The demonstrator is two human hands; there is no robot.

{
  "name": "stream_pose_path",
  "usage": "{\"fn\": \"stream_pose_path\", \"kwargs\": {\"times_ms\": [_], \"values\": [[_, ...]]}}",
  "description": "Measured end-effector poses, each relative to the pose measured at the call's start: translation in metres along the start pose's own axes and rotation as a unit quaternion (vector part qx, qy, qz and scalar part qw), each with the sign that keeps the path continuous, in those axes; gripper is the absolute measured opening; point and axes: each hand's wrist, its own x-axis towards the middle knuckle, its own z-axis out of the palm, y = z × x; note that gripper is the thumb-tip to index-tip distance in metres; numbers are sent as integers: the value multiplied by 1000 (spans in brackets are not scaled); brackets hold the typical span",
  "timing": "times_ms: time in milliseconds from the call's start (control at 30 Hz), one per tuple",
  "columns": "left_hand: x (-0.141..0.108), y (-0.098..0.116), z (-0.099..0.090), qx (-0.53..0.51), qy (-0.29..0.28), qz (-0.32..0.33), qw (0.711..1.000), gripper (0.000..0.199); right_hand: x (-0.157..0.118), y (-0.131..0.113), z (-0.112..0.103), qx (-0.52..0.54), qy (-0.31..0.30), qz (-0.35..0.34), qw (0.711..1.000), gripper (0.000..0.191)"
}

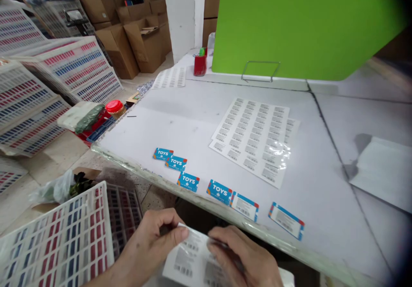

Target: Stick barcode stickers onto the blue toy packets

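Below the table's front edge, my left hand [154, 244] pinches the upper left corner of a white sheet of barcode labels [185, 263]. My right hand [246, 257] is closed at the sheet's right part, thumb and fingers together near its top edge; whether a label is between them is hidden. Along the table edge lie several blue cards. Some show the word TOYS, such as one card [219, 191]; a card [244, 206] beside it and another [286, 220] farther right show white label faces.
More label sheets [251, 136] lie mid-table, another sheet [169, 77] at the back left near a red cup [200, 65]. A green panel [289, 29] stands behind. White packaging [384, 173] lies right. Plastic crates [61, 239] and cardboard boxes [143, 46] stand left.
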Motion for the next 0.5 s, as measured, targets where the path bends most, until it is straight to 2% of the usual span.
{"fn": "stream_pose_path", "kwargs": {"times_ms": [200,367,500], "values": [[3,0,4,13,-18,18,1000,34,-4,6,8,-23,-27,23,999,17],[10,-7,7,-14,-5,-13,1000,32,-5,9,10,2,-6,23,1000,9],[13,-5,10,-2,-18,-11,1000,35,-5,11,12,1,-4,30,1000,19]]}}
